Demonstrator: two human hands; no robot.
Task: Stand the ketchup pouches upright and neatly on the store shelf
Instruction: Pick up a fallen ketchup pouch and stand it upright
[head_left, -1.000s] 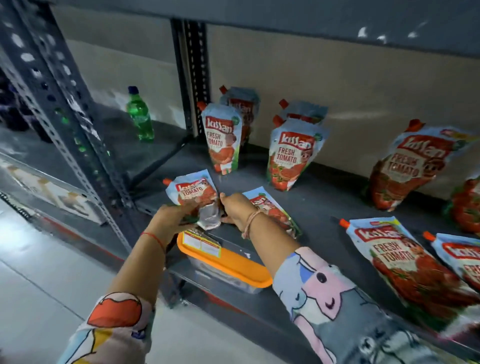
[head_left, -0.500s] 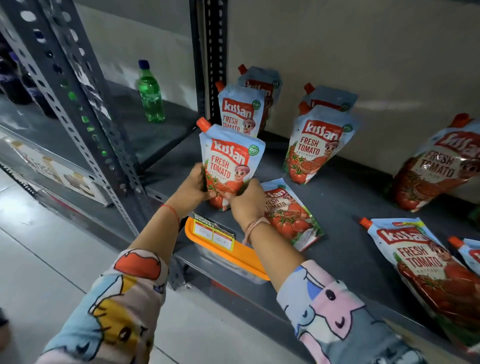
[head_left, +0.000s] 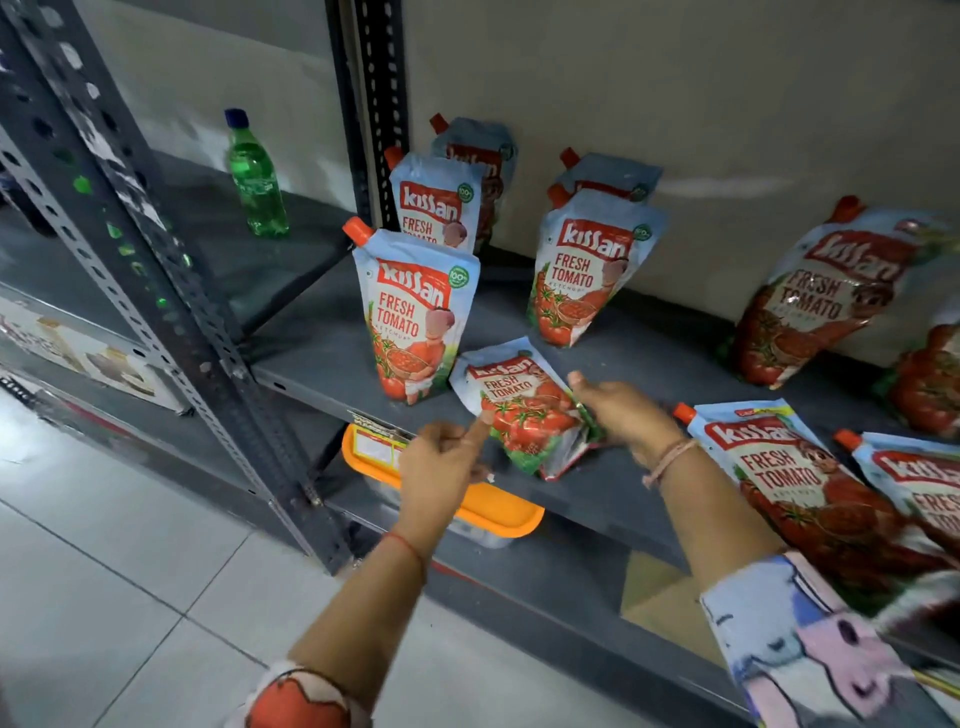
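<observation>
Both hands have let go of the upright pouch (head_left: 413, 317), which stands alone near the shelf's (head_left: 623, 493) front left corner. Now left hand (head_left: 441, 460), one finger out, and spread right hand (head_left: 621, 415) touch the flat pouch (head_left: 524, 410); lifting it carelessly could topple its neighbour.

Front pouch (head_left: 413, 317) upright, hands (head_left: 447, 460) off.

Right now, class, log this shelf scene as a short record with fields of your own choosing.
Place: grey metal shelf
Upright at front: ketchup pouch
Lying flat between the hands: small pouch
Left hand: open, finger touching the small pouch
Right hand: open, at the small pouch's edge
Neighbouring bay: green bottle
</observation>
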